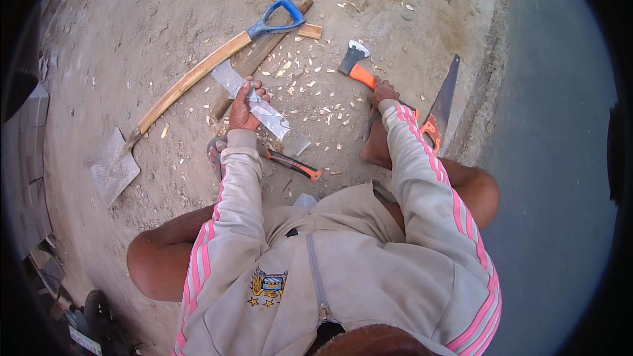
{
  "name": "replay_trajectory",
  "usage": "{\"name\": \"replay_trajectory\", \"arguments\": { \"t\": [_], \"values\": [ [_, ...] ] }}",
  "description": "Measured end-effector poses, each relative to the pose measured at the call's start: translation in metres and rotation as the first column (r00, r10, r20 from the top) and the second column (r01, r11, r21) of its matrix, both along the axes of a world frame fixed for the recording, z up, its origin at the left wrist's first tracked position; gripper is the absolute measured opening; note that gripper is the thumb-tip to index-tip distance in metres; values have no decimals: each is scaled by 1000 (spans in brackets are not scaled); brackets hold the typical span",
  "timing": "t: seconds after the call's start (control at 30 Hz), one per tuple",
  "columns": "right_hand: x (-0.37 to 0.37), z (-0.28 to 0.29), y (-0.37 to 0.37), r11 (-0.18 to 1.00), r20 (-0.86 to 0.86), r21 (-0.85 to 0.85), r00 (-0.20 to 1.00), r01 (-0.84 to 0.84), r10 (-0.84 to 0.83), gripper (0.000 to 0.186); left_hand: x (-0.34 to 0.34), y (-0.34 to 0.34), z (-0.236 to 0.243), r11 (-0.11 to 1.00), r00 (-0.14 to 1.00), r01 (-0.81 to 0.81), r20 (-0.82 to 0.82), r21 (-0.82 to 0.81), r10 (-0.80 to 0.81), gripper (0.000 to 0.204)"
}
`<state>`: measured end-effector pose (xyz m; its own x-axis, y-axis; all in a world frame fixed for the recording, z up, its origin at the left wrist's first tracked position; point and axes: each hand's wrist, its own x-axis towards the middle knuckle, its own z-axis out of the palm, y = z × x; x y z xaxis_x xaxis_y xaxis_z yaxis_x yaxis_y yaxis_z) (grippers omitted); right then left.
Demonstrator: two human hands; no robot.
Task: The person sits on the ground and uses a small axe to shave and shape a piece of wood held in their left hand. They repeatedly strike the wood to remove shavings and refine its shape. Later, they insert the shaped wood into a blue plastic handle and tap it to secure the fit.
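My left hand [245, 107] is closed round a long strip of clear, crinkled plastic [269, 120], whose ends stick out on both sides of the fingers. Over to the right, my right hand [383, 91] grips the orange handle of a hatchet [362, 75]. The hatchet's dark head, with a bright edge, points away from me above the ground. Between my feet lies a tool with a black and orange handle [295, 164]; its head is hidden by my left sleeve. Pale wood chips [323, 113] are scattered on the ground between my hands.
A shovel [194, 74] with a blue grip lies at the left, its grip across a wooden pole [254, 57]. A small wood block [310, 31] is beside the grip. A handsaw [443, 100] with an orange handle lies right of my right hand, near a smooth grey surface [547, 158].
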<state>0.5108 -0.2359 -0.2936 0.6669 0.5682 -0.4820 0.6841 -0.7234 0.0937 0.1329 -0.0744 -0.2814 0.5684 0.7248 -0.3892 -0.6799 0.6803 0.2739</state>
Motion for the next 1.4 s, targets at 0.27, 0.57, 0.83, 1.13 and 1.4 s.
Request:
{"name": "replay_trajectory", "arguments": {
  "t": [0.27, 0.57, 0.83, 1.13, 1.4],
  "values": [
    [41, 28, -5, 977, 20, 103, 982, -187, 186, 40, -17, 21, -4, 998, 999, -21, -32, 56, 23, 21],
    [47, 84, -24, 822, -247, 473, 943, 317, -221, 49, 42, -3, -8, 998, 998, 55, 35, -9, -54, 22],
    [-109, 242, 61, 652, -575, 719, 732, 240, 364, 53, 86, -19, 62, 997, 991, 24, 127, 68, -32, 33],
    [-217, 225, 56, 724, -379, 688, 827, -47, 414, 62, 65, -19, 86, 995, 988, -84, 132, 50, 77, 73],
    [-255, 247, 67, 761, -213, 567, 836, -316, 505, 58, 47, 6, 79, 989, 984, -140, 116, 44, 134, 54]
  ]
}}
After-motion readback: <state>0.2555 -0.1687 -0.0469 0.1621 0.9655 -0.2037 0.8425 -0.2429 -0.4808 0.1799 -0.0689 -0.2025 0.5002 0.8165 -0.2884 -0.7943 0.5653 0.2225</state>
